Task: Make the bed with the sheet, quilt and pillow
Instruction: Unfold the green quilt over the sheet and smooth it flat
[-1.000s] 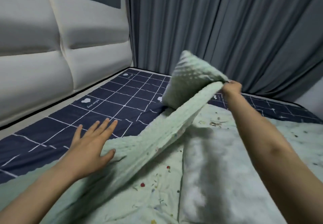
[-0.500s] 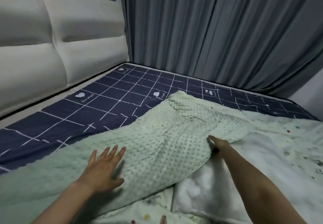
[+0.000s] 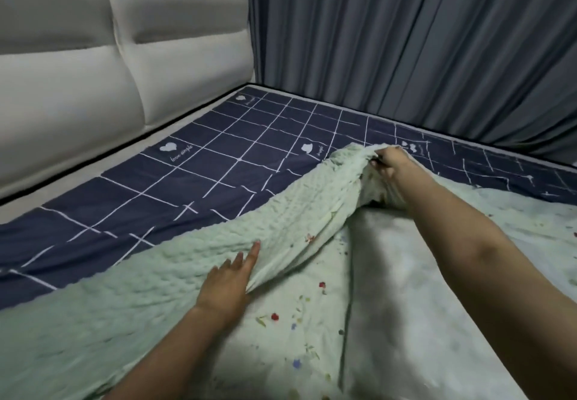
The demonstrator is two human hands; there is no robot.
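Observation:
A pale green quilt (image 3: 175,262), bumpy on one side and floral-printed on the other, lies across the near half of the bed. Its folded-over edge runs diagonally from lower left to upper right. My right hand (image 3: 387,162) is shut on the quilt's far corner, held slightly above the bed. My left hand (image 3: 229,277) lies flat with fingers spread on the quilt's folded edge, pressing it down. The navy sheet (image 3: 199,181) with a white grid covers the mattress beyond the quilt. No pillow is in view.
A padded white headboard (image 3: 93,65) stands along the left side. Grey curtains (image 3: 406,40) hang close behind the bed's far edge. A thin strip of bare mattress (image 3: 175,120) shows between the sheet and the headboard.
My right hand has carried the quilt corner from low near the middle to farther away and to the right. My left hand stays pressed on the quilt's edge. The view has tilted slightly.

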